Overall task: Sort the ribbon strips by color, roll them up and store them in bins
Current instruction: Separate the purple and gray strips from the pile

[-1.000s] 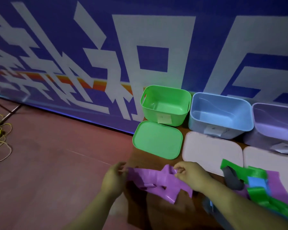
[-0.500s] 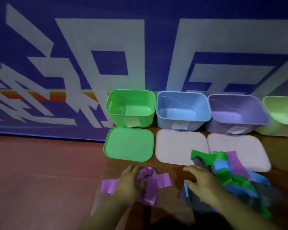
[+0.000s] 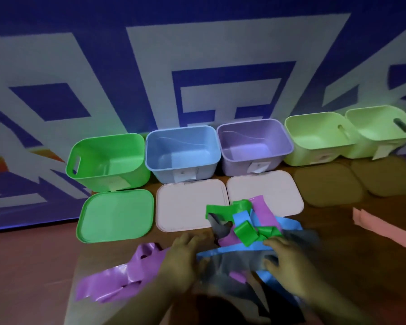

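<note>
Both hands (image 3: 182, 261) (image 3: 288, 266) rest spread on the ribbon heap (image 3: 249, 231), gripping nothing. Five bins (image 3: 183, 156), five lids (image 3: 117, 214); purple strips (image 3: 124, 275) lie just left of the left hand.

Nothing here can be read for you. The blue banner (image 3: 197, 66) behind the bins carries huge white block characters, but you see only cropped pieces of them — no whole character shows. Small paper labels hang on the fronts of the green bin (image 3: 108, 160), the blue bin (image 3: 182, 153), the purple bin (image 3: 253, 146) and the 2 pale green bins (image 3: 319, 137) — any marks on them are too small and blurred to make out.
</note>
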{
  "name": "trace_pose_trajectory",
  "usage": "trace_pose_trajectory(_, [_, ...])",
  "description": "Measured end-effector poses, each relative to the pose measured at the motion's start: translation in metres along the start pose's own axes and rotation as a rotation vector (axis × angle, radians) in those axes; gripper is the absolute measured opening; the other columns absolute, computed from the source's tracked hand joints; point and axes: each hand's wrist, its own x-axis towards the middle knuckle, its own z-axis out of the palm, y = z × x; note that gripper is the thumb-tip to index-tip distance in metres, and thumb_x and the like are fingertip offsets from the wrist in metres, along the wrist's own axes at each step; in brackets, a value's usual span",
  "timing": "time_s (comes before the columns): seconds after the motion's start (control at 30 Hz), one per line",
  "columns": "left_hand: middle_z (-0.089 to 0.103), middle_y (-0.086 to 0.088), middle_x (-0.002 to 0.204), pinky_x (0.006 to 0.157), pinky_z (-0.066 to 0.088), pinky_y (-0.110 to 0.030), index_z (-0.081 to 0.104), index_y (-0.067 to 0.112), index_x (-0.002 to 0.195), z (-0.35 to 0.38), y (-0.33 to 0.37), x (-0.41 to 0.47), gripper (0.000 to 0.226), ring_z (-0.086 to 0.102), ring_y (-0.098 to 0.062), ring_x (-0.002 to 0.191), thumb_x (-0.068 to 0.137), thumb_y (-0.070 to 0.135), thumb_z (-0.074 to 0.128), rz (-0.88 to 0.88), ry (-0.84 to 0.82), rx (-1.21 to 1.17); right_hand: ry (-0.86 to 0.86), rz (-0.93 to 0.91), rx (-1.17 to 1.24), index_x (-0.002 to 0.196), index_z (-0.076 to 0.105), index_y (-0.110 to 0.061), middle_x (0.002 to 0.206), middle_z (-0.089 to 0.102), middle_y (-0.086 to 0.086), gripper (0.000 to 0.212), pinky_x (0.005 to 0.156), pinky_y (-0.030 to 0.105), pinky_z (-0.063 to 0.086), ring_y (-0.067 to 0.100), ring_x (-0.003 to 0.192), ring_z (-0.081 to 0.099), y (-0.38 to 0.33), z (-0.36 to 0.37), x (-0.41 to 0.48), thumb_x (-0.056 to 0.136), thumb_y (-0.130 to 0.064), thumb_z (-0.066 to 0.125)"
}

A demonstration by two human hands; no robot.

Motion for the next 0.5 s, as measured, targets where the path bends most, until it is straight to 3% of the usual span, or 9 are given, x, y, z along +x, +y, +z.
trace_pose_trajectory(0.1, [0.054, 0.007, 0.123, 0.094, 0.043, -0.027, 0.054, 0.033, 0.130, 0.011, 0.022, 0.016, 0.053, 0.053, -0.018, 0.110, 0.077, 0.041, 0.059, 0.000, 0.001, 0.018, -0.023, 0.007, -0.099, 0.104, 0.067, -0.035, 0.102, 0.068, -0.018, 0.037, 0.088, 0.033, 0.052, 0.011, 0.100, 0.063, 0.019, -0.013, 0.004, 0.068, -0.043, 0.061])
trace_pose_trajectory(0.27, [0.054, 0.008, 0.120, 0.093, 0.046, -0.029, 0.051, 0.036, 0.133, 0.024, 0.049, 0.041, 0.056, 0.054, -0.017, 0.109, 0.079, 0.047, 0.057, 0.000, -0.011, 0.043, -0.021, 0.012, 0.010, 0.106, 0.071, -0.026, 0.104, 0.071, -0.007, 0.040, 0.085, 0.029, 0.052, 0.019, 0.096, 0.066, 0.044, -0.016, 0.018, 0.066, -0.029, 0.071])
trace_pose_trajectory(0.5, [0.053, 0.007, 0.123, 0.096, 0.047, -0.032, 0.052, 0.033, 0.131, 0.028, 0.082, 0.090, 0.055, 0.052, -0.017, 0.111, 0.081, 0.055, 0.054, -0.029, -0.006, 0.089, -0.058, 0.030, 0.064, 0.108, 0.065, -0.027, 0.107, 0.063, -0.008, 0.031, 0.084, 0.031, 0.048, 0.018, 0.103, 0.060, 0.068, -0.027, 0.058, 0.079, -0.036, 0.067])
